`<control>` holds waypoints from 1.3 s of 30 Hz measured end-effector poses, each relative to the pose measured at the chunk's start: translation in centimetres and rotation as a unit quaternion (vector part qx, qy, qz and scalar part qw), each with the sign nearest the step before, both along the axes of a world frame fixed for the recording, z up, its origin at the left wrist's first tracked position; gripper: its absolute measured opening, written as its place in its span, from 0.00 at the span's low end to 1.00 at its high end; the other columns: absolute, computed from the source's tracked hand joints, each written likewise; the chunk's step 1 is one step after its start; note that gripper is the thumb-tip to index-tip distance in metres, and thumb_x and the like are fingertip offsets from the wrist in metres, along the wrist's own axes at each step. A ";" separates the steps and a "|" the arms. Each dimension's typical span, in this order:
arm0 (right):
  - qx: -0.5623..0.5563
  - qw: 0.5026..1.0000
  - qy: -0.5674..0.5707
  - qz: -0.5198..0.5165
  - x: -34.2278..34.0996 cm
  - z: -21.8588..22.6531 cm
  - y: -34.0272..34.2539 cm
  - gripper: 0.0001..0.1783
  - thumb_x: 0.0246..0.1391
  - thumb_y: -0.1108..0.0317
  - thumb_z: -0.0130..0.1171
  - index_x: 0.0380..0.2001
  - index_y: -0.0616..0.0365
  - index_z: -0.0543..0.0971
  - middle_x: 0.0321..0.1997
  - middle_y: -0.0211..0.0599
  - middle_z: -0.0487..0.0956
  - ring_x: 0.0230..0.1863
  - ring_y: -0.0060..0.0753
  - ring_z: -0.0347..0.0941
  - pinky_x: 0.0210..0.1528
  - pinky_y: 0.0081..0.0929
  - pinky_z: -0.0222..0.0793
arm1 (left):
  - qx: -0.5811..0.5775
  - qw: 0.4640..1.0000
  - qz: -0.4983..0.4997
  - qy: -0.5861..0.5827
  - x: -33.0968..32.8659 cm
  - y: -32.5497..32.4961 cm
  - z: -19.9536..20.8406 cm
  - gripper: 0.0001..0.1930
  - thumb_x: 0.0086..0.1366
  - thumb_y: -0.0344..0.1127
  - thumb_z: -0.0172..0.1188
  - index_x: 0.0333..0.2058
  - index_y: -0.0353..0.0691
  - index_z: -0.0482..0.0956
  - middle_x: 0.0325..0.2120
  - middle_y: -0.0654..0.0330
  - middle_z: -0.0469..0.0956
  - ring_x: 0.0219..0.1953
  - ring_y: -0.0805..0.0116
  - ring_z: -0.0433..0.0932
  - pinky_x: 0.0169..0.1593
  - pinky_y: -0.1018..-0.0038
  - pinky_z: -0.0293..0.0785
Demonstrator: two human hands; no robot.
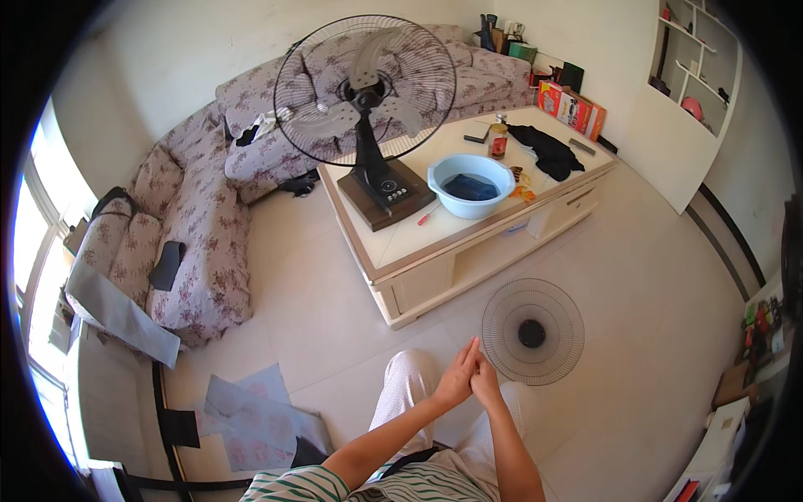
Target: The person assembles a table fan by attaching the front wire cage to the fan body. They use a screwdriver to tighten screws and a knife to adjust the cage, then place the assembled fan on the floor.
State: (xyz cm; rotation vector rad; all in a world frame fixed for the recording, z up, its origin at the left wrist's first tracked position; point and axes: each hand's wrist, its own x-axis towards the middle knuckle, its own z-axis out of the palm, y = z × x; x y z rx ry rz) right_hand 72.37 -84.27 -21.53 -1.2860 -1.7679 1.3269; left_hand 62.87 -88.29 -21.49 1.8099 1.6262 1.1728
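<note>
My left hand (pixel 456 378) and my right hand (pixel 485 381) are pressed together above my lap, fingers closed against each other. Whatever lies between them, if anything, is hidden. On the floor just beyond them lies a round wire fan grille (pixel 533 366) with a dark centre disc. A fan (pixel 368 159) stands on the coffee table, its blades uncovered at the front and a rear wire guard behind them. Beside its base sits a light blue basin (pixel 471 209) holding liquid and something dark. A small red-handled tool (pixel 428 216) lies between base and basin.
The coffee table (pixel 401 251) also carries a jar (pixel 498 142), a black cloth (pixel 548 152) and orange scraps (pixel 524 193). A floral sofa (pixel 196 243) lines the left and back. Grey sheets (pixel 259 410) lie on the floor at left. A white shelf unit (pixel 682 125) stands right.
</note>
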 end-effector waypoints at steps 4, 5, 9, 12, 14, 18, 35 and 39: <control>0.022 1.000 0.000 -0.015 -4.0 0.6 -0.3 0.18 0.60 0.59 0.43 0.47 0.58 0.71 0.39 0.51 0.77 0.42 0.50 0.73 0.45 0.36 0.67 | 0.040 0.996 0.069 0.033 -3.2 -0.1 0.6 0.35 0.55 0.25 0.52 0.62 0.36 0.50 0.61 0.43 0.52 0.60 0.45 0.56 0.61 0.63 0.57; 0.020 0.999 0.014 -0.022 -4.8 0.6 -0.5 0.19 0.61 0.58 0.41 0.47 0.59 0.71 0.40 0.50 0.77 0.43 0.50 0.73 0.46 0.35 0.66 | 0.039 0.996 0.077 0.032 -3.8 0.0 0.6 0.34 0.56 0.27 0.51 0.61 0.35 0.50 0.61 0.43 0.52 0.61 0.45 0.55 0.61 0.63 0.56; 0.015 0.992 0.101 -0.076 -6.2 -0.8 -0.2 0.23 0.63 0.55 0.38 0.48 0.63 0.70 0.47 0.50 0.73 0.49 0.47 0.69 0.52 0.35 0.63 | 0.044 0.995 0.093 0.014 -4.7 1.4 0.9 0.30 0.60 0.30 0.48 0.61 0.35 0.51 0.61 0.44 0.51 0.61 0.45 0.54 0.61 0.63 0.55; 0.041 0.991 0.122 -0.041 -6.4 -0.2 0.6 0.26 0.63 0.54 0.38 0.52 0.66 0.65 0.56 0.50 0.65 0.57 0.45 0.62 0.57 0.35 0.58 | 0.049 0.993 0.108 -0.003 -5.3 3.6 0.8 0.31 0.60 0.31 0.49 0.61 0.35 0.51 0.61 0.44 0.51 0.61 0.46 0.54 0.61 0.63 0.55; 0.094 0.992 0.076 -0.021 -7.5 1.0 0.5 0.29 0.62 0.53 0.40 0.56 0.67 0.60 0.59 0.52 0.60 0.60 0.45 0.58 0.59 0.35 0.55 | 0.068 0.989 0.126 -0.029 -6.1 5.0 -1.0 0.32 0.59 0.31 0.50 0.61 0.34 0.50 0.61 0.44 0.52 0.61 0.47 0.55 0.60 0.63 0.56; 0.139 0.989 0.050 0.021 -10.7 3.2 1.4 0.34 0.61 0.53 0.43 0.61 0.67 0.52 0.63 0.52 0.55 0.64 0.46 0.52 0.63 0.34 0.50 | -0.059 0.887 0.148 -0.434 -9.3 7.6 -4.4 0.31 0.63 0.38 0.51 0.61 0.34 0.52 0.61 0.46 0.53 0.60 0.53 0.58 0.60 0.63 0.57; 0.320 0.914 -0.053 0.242 -30.1 2.4 10.7 0.26 0.55 0.64 0.53 0.54 0.68 0.64 0.58 0.52 0.64 0.57 0.52 0.59 0.59 0.39 0.57 | 0.121 0.681 0.282 -0.665 -33.6 4.1 5.6 0.25 0.67 0.38 0.44 0.61 0.42 0.52 0.53 0.58 0.64 0.50 0.69 0.67 0.53 0.70 0.64; 0.355 0.893 -0.069 0.268 -38.0 1.4 15.2 0.27 0.53 0.63 0.55 0.53 0.68 0.65 0.56 0.52 0.65 0.57 0.51 0.60 0.58 0.37 0.58 | 0.133 0.781 0.300 -0.532 -37.2 4.5 5.5 0.32 0.64 0.31 0.47 0.64 0.44 0.45 0.56 0.56 0.61 0.51 0.68 0.67 0.52 0.69 0.65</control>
